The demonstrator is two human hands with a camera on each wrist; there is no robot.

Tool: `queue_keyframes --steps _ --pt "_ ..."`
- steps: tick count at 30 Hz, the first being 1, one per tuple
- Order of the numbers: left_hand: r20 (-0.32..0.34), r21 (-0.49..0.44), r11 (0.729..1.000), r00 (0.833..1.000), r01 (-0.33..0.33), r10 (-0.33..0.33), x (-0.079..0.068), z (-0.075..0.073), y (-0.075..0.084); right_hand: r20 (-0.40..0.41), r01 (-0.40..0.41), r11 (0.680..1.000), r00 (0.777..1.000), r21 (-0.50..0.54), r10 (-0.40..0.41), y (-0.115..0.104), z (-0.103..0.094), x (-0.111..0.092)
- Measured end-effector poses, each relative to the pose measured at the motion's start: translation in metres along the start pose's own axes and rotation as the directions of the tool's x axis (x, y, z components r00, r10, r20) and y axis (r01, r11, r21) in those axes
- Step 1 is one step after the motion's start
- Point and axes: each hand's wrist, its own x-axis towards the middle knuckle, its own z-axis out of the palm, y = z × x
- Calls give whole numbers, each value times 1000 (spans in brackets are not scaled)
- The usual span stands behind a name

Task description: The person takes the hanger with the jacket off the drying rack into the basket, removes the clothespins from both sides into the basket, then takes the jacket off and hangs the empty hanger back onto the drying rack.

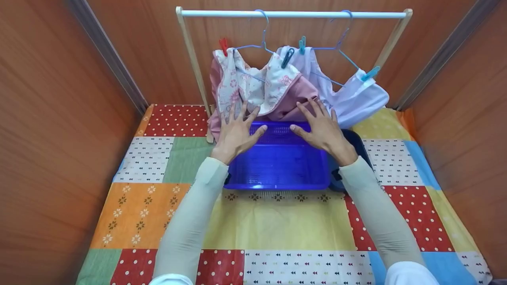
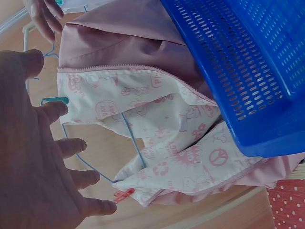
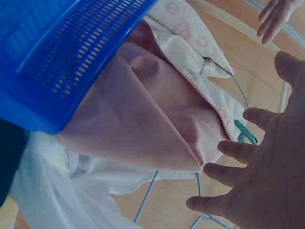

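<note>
Both hands hover over the far part of a blue plastic basket (image 1: 277,166), fingers spread and holding nothing. The left hand (image 1: 237,132) is in front of a pink garment with a white printed lining (image 1: 229,79), clipped to a blue wire hanger (image 1: 264,35) by a red clothespin (image 1: 224,46) and a dark teal clothespin (image 1: 288,58). Near the pink cloth and a white garment (image 1: 360,99) is the right hand (image 1: 323,128). Teal clothespins (image 1: 371,74) fix the white garment to a second hanger (image 1: 340,41). Whether the fingers touch cloth, I cannot tell.
A rack with a white bar (image 1: 297,14) and wooden legs (image 1: 194,59) carries both hangers. A dark container (image 1: 352,138) sits partly under the basket's right side. Patchwork cloth (image 1: 277,225) covers the surface, with wood-grain panels (image 1: 47,99) around it.
</note>
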Motion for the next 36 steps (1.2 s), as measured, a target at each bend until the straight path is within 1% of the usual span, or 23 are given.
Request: queue_keyframes --steps 7,12,19,22,26,29,32,36 --pt "8 -117 992 999 54 -54 -6 11 -14 -25 -6 1000 1000 9 6 10 2 -3" --pt "4 -175 981 996 86 -86 -13 21 -26 -46 -6 1000 999 20 7 16 5 -6" --pt "-26 -249 961 991 120 -131 -25 35 -45 -106 40 998 994 43 -36 17 7 -8" --pt "-19 -280 948 987 149 -161 -31 43 -53 -134 58 997 990 50 -51 18 6 -8" --pt "4 -329 925 979 192 -202 -37 54 -64 -165 78 996 984 52 -69 20 5 -6" --pt "28 -366 906 975 214 -219 -42 62 -70 -161 85 995 984 45 -77 21 4 -4" --pt "65 -422 874 969 242 -237 -46 70 -75 -156 99 994 984 37 -92 20 0 -1" --pt "112 -495 823 959 280 -259 -51 78 -80 -175 114 993 979 30 -107 18 -5 4"
